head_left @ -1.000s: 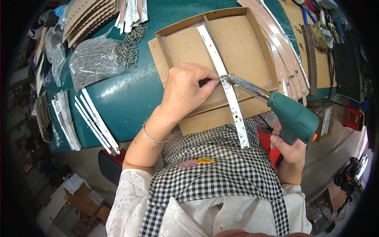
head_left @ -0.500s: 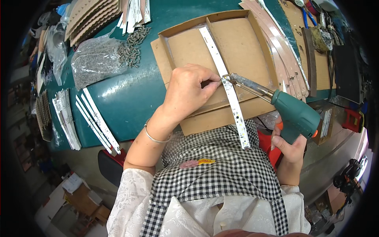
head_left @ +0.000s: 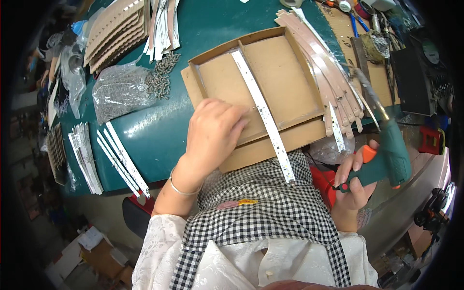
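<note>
One soldering step, in judgement, under way along a white component strip point(head_left: 268, 123), laid lengthwise across a cardboard tray point(head_left: 285, 72) on the green desk point(head_left: 145, 118), near end overhanging the tray's front edge above the checked apron point(head_left: 251, 220). Gripped in the right hand point(head_left: 358, 194): a green soldering gun point(head_left: 396, 152), fingers wrapped round the handle below the orange trigger point(head_left: 369, 153), tip angled upward, well apart from the strip and near the fanned tan strips point(head_left: 319, 63). Judged, on that basis, to be between contacts rather than heating a joint. Curled just beside the strip: the left hand point(head_left: 212, 128), thumb and forefinger drawn near each other, close to a small wire-like piece point(head_left: 254, 108) at the strip's edge. Cannot tell whether pinching that piece or merely beside it.

Appears to call next for a steady left hand and a check of the joint, then either a return of the hot tip or a shifting of the strip. Calls likewise for keeping the tip clear of bare fingers.

Hard to make out: the gun's tip, blurred; the left fingertips, partly masked by the knuckles; any solder, too small to grade. Cut off at the upper edge: a bundle of long strips point(head_left: 166, 29). Obscured by glare: contents of the clear bag point(head_left: 118, 92).
</note>
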Action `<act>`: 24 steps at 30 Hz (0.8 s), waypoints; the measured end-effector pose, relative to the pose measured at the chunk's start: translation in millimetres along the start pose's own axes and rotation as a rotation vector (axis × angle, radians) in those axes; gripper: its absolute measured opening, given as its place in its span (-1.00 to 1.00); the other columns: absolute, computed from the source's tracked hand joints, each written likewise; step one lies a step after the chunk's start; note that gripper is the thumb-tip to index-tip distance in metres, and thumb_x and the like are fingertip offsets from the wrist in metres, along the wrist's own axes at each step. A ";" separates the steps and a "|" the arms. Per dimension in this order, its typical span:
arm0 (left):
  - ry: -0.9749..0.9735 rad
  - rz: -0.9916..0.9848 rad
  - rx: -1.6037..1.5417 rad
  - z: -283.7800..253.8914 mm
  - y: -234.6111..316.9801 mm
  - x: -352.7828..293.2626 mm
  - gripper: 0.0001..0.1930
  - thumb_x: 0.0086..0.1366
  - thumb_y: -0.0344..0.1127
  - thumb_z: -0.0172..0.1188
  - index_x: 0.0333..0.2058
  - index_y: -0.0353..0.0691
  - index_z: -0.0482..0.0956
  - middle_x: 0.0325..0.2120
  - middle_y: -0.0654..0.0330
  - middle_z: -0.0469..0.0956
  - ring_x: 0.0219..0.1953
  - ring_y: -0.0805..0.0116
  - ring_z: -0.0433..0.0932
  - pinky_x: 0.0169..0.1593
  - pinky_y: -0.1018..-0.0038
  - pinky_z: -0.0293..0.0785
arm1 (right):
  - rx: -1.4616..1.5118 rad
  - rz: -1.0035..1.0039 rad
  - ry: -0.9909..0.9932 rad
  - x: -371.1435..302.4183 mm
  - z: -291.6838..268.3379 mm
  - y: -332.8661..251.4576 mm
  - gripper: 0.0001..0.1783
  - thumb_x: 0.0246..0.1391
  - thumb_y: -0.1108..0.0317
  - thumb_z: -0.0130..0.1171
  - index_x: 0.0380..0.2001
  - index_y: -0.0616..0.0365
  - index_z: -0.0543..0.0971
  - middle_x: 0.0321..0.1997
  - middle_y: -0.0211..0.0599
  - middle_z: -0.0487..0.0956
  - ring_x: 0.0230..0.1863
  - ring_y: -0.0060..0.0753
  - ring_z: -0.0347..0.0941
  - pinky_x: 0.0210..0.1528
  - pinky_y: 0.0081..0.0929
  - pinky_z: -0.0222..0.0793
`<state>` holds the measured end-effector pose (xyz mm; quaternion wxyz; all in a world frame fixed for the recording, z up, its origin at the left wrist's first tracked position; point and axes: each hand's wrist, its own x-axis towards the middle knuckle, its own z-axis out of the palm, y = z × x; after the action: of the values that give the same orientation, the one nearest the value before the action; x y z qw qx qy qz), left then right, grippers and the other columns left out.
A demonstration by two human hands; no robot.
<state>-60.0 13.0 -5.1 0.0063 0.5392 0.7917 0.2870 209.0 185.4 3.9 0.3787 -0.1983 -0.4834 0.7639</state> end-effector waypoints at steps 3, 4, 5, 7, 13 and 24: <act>-0.059 0.178 -0.102 -8.2 18.3 -0.8 -0.64 -0.02 -0.42 0.43 -0.17 -0.19 0.69 -0.26 0.19 0.68 -0.22 0.16 0.59 -0.10 0.26 0.50 | -0.076 -0.224 0.083 -0.6 7.8 -5.7 -0.13 0.02 0.50 0.29 0.36 0.32 0.11 -0.21 -0.23 0.32 -0.39 -0.43 0.40 -0.55 -0.54 0.46; -0.106 0.228 -0.125 -7.8 25.7 -0.8 -0.65 0.00 -0.41 0.41 -0.15 -0.19 0.69 -0.21 0.20 0.67 -0.19 0.17 0.57 -0.09 0.27 0.49 | -0.192 -0.266 0.145 2.0 6.4 -7.7 -0.15 0.03 0.55 0.25 0.36 0.32 0.11 -0.21 -0.24 0.32 -0.39 -0.44 0.39 -0.53 -0.54 0.46; -0.154 0.277 -0.146 -5.8 33.7 -0.9 -0.65 0.02 -0.41 0.38 -0.14 -0.19 0.69 -0.16 0.21 0.66 -0.15 0.18 0.56 -0.07 0.28 0.48 | -0.306 -0.307 0.208 5.9 4.4 -9.3 -0.17 0.03 0.59 0.20 0.36 0.32 0.10 -0.21 -0.24 0.31 -0.39 -0.45 0.38 -0.52 -0.54 0.46; -0.249 0.385 -0.162 0.5 42.4 0.8 -0.68 0.11 -0.37 0.27 -0.11 -0.20 0.68 -0.05 0.25 0.63 -0.09 0.23 0.52 -0.02 0.31 0.46 | -0.465 -0.406 0.234 14.3 -6.7 -9.3 -0.25 0.07 0.71 0.16 0.34 0.35 0.18 -0.15 -0.27 0.36 -0.33 -0.52 0.40 -0.41 -0.57 0.45; -0.333 0.554 -0.071 5.3 48.9 7.5 -0.66 0.11 -0.32 0.19 -0.12 -0.22 0.70 -0.13 0.30 0.64 -0.14 0.30 0.50 -0.05 0.38 0.43 | -0.824 -0.370 0.222 46.9 -46.0 19.1 -0.40 0.03 0.69 0.33 0.15 0.33 0.39 -0.18 -0.39 0.51 -0.28 -0.63 0.45 -0.20 -0.63 0.42; -0.166 0.521 0.227 -70.4 46.1 -35.9 -0.83 0.09 -0.26 0.18 -0.36 -0.16 0.62 -0.41 0.34 0.46 -0.24 0.36 0.42 -0.11 0.41 0.35 | -1.422 -0.477 0.048 107.3 -33.6 20.1 -0.34 0.02 0.49 0.38 0.22 0.24 0.41 0.09 0.10 0.56 0.09 0.21 0.51 0.15 -0.17 0.41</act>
<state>-28.3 -37.6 64.2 -0.0632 0.7432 0.6505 0.1432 155.5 282.9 -22.4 0.3252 -0.3016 -0.8819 0.1600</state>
